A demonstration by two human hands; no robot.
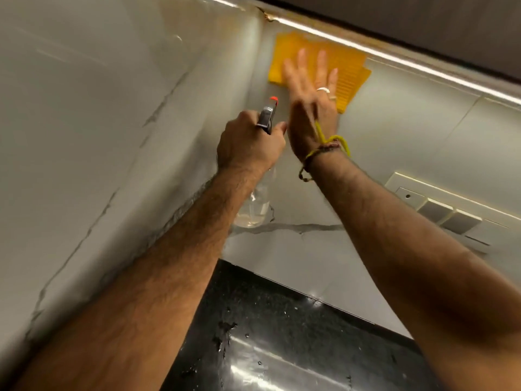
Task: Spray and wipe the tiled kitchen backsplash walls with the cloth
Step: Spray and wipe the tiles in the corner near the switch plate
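Two marbled tile walls [394, 131], black counter [282, 334].

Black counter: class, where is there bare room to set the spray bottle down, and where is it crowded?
The black counter shows bare room between the two forearms, below the tiled wall; it looks wet. It is crowded near the corner: the left hand holds the spray bottle beside the right hand, which presses the yellow cloth.

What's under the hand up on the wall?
A yellow ribbed cloth, pressed flat against the grey tiled wall by the right hand. The tile behind the cloth is covered, so I can't see it.
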